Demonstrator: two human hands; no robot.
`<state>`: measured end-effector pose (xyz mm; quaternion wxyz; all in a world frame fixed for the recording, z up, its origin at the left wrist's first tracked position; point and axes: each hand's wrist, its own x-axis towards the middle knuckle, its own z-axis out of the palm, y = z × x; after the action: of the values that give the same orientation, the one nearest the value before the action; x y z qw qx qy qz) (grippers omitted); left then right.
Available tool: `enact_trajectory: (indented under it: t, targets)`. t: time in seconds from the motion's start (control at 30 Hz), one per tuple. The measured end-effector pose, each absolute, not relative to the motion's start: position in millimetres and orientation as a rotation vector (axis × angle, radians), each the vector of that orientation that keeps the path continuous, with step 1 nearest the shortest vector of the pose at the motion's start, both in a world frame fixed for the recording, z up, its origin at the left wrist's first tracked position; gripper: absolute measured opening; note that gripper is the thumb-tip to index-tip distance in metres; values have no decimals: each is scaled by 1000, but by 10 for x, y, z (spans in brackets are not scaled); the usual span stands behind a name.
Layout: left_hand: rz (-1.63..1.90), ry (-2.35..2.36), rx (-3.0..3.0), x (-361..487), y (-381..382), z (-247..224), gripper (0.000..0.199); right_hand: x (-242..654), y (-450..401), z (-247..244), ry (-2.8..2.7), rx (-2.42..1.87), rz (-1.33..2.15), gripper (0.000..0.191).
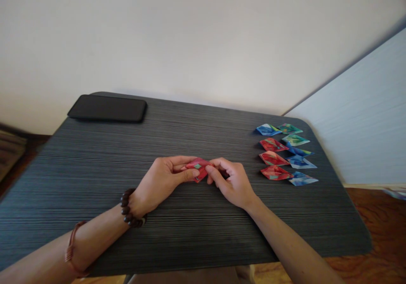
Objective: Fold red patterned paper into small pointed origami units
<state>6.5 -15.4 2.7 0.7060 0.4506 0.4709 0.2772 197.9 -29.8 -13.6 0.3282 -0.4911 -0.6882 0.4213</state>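
A small red folded paper [200, 167] with a pale green diamond patch is held over the middle of the dark table. My left hand [168, 177] pinches its left side, the thumb lying on top. At the paper's right edge, my right hand [231, 181] grips it between thumb and fingers. Both sets of fingertips cover parts of the paper. On the right of the table lie several folded paper pieces in two columns, among them a red one [273, 158], a blue one [268, 129] and a green one [295, 140].
A black flat rectangular object [108, 108] lies at the table's back left corner. The dark grooved table [190, 229] meets a white wall behind, and a pale panel [364, 123] stands beyond its right edge.
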Motion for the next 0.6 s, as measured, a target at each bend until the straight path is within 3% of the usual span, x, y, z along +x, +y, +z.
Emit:
enact_trajectory:
  t: [0.6]
  targets:
    - [638, 1099, 1075, 38, -125, 68, 39, 1959, -266, -166, -1634, -1333, 1130, 20]
